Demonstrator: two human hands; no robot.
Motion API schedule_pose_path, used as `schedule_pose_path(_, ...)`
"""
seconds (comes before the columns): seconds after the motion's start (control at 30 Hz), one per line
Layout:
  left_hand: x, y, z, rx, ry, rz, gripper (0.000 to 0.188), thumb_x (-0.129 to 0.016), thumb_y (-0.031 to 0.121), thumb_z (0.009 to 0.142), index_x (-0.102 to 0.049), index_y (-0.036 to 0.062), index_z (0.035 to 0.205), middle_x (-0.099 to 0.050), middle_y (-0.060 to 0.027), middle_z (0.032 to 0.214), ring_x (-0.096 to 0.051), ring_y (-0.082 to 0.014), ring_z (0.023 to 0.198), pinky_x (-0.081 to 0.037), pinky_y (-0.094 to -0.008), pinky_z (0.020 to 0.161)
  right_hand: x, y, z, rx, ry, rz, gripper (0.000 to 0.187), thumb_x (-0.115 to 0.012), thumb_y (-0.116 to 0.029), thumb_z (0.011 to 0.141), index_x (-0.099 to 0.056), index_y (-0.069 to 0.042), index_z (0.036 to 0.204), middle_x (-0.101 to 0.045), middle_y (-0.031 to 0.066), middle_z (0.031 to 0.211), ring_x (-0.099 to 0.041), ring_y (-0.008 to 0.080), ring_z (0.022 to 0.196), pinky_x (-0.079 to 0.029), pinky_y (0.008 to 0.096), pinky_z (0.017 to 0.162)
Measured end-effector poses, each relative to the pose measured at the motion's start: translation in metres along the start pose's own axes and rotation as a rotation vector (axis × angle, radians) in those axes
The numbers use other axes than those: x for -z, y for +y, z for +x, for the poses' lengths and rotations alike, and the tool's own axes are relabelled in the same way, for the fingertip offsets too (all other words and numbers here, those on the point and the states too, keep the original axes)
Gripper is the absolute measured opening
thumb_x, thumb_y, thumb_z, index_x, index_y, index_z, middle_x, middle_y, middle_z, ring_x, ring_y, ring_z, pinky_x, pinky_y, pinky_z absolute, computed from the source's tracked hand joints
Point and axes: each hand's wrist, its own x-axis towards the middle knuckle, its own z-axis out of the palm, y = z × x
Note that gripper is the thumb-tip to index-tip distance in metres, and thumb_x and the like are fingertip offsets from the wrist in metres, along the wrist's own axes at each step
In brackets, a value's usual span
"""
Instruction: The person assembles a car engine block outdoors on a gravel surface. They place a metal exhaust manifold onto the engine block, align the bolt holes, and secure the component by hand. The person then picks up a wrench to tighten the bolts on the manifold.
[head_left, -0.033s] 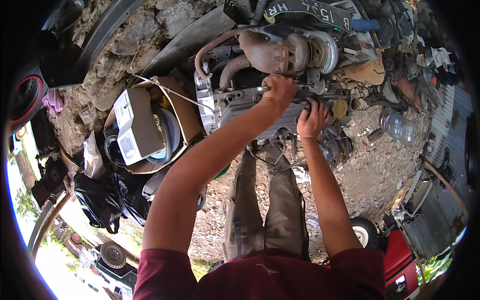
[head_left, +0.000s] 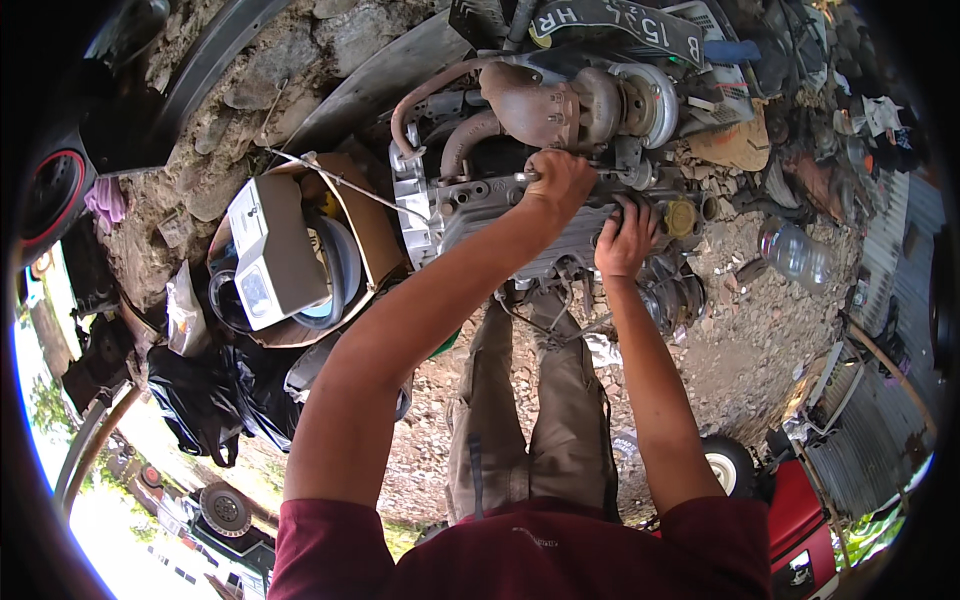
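An engine with a grey ribbed valve cover stands in front of me. My left hand is closed in a fist at the far edge of this cover, around a metal wrench; one end pokes out left of the fist, and the rest is mostly hidden. My right hand lies on the cover with fingers apart, gripping nothing. Just right of it sits a yellowish round filler cap. Beyond my left hand are a rusty manifold and a turbocharger.
At left, a cardboard box holds a white carton and cables. Black plastic bags lie nearer. A clear plastic bottle lies on the gravel at right. A license plate and scrap metal are at the back.
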Motion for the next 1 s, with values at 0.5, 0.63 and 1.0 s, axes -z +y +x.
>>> schedule_pose_path(0.5,-0.009,-0.007,-0.007,-0.117,0.157,0.156,0.009,-0.068,0.019,0.078,-0.077,0.0177,0.081,-0.074,-0.0015,0.081,-0.073,-0.0223,0.082,-0.054,-0.0376,0.055,0.000,-0.002,-0.001,0.012,0.016,0.003,0.029,-0.047,-0.024,0.089,-0.061,-0.012,0.112,-0.058,0.0092,0.120,-0.048,0.0307,0.121,-0.028,0.0494,0.103)
schedule_pose_path(0.63,-0.003,-0.011,0.002,-0.134,-0.145,0.066,0.015,-0.063,0.020,0.084,-0.075,0.0141,0.092,-0.071,-0.0027,0.088,-0.068,-0.0275,0.083,-0.049,-0.0512,0.060,-0.002,-0.001,0.000,0.023,0.014,0.004,0.029,-0.048,-0.024,0.088,-0.060,-0.013,0.113,-0.058,0.0096,0.120,-0.047,0.0314,0.122,-0.028,0.0505,0.103)
schedule_pose_path(1.0,0.114,-0.029,-0.015,0.020,-0.712,0.181,0.028,-0.071,0.025,0.081,-0.073,0.0097,0.105,-0.071,-0.0072,0.101,-0.069,-0.0277,0.087,-0.054,-0.0456,0.067,-0.003,0.008,-0.006,-0.011,0.019,-0.002,0.031,-0.050,-0.024,0.086,-0.060,-0.012,0.113,-0.057,0.0115,0.116,-0.048,0.0342,0.118,-0.030,0.0527,0.102)
